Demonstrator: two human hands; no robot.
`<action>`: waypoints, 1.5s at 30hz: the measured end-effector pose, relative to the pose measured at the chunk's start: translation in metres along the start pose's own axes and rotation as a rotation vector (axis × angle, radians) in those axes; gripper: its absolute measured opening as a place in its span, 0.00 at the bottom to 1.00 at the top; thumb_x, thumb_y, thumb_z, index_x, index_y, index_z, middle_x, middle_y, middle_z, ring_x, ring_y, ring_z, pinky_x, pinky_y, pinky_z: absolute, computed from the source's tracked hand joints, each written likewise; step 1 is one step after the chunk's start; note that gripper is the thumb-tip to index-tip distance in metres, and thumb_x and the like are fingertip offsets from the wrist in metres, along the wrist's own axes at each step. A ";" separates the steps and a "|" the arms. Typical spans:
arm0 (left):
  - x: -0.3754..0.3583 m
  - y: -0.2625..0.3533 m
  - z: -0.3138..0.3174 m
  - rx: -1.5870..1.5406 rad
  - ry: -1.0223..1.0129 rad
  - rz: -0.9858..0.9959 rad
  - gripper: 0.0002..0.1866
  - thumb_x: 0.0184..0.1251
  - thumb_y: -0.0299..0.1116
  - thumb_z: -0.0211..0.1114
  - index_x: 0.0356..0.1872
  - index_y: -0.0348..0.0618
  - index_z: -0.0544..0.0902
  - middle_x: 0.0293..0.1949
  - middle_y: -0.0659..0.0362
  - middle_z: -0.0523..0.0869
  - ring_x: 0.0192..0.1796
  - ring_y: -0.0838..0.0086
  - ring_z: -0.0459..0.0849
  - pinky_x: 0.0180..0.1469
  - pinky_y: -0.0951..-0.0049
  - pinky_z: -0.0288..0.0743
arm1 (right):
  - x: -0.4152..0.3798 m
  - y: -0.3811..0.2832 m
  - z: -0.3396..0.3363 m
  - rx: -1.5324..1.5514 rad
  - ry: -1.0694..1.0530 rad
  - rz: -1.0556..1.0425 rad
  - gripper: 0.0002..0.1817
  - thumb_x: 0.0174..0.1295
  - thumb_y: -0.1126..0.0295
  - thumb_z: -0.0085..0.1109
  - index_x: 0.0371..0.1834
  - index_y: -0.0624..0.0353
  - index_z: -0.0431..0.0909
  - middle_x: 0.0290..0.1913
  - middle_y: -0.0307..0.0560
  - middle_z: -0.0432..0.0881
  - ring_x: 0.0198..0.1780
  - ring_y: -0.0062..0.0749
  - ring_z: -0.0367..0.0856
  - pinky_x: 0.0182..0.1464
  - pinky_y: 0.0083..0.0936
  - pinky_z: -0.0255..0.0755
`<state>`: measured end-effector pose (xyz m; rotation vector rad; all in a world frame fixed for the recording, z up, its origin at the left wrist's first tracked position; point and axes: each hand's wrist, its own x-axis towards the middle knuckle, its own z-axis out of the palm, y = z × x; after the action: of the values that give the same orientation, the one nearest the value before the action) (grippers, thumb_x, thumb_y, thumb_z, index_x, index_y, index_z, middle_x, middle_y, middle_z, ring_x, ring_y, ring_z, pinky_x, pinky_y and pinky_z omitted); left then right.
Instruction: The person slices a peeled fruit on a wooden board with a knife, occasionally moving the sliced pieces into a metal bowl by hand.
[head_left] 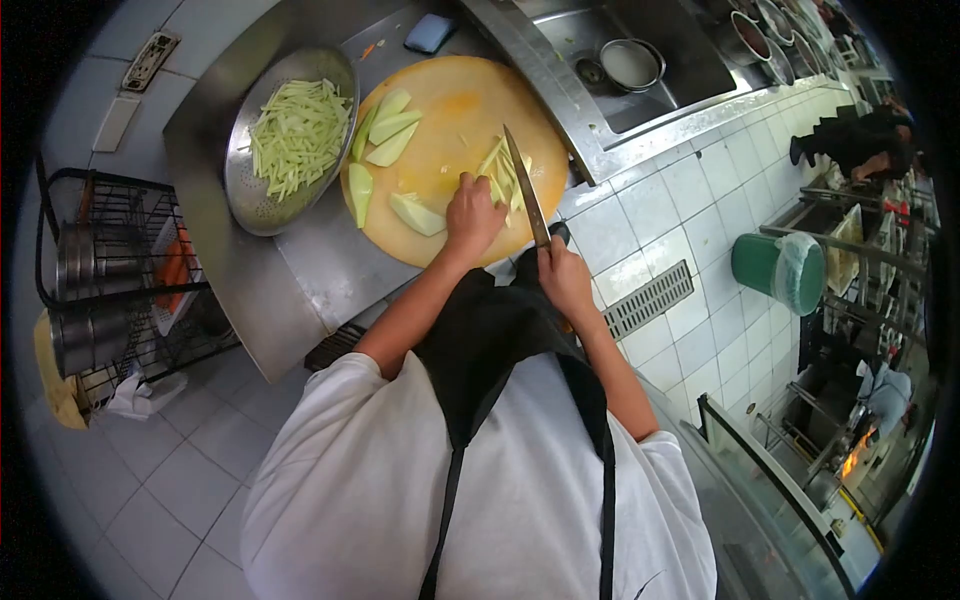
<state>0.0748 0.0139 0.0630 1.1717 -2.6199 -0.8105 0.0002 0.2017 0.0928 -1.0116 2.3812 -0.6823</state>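
A round wooden cutting board (450,105) lies on the steel counter. My right hand (567,275) is closed round the handle of a long kitchen knife (528,185), whose blade points away over the board's right side. Just left of the blade are thin pale green vegetable strips (504,170). The curled fingers of my left hand (474,215) press on the edge of these strips; the fingertips are partly hidden. Thick pale green vegetable wedges (393,148) lie at the board's left, and another wedge (416,215) rests beside my left wrist. A metal colander (240,185) holds a heap of cut strips (298,135).
A blue sponge (429,34) sits behind the board. Right of it is a steel sink (690,85) with a round metal bowl (632,65). A wire rack (110,300) with pots stands at left. Across the tiled floor are a green bin (765,265) and a flame (857,455).
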 end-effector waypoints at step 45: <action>-0.025 -0.040 0.007 -0.380 0.150 -0.065 0.17 0.55 0.24 0.76 0.48 0.37 0.88 0.48 0.52 0.84 0.39 0.60 0.89 0.45 0.61 0.82 | -0.049 0.022 0.024 -0.152 -0.112 -0.121 0.09 0.69 0.68 0.58 0.37 0.62 0.71 0.23 0.63 0.82 0.27 0.61 0.84 0.31 0.53 0.78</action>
<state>0.1151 0.0138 0.0373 1.1596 -2.1914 -1.1239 0.0331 0.2461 0.0717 -1.2327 2.3162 -0.4780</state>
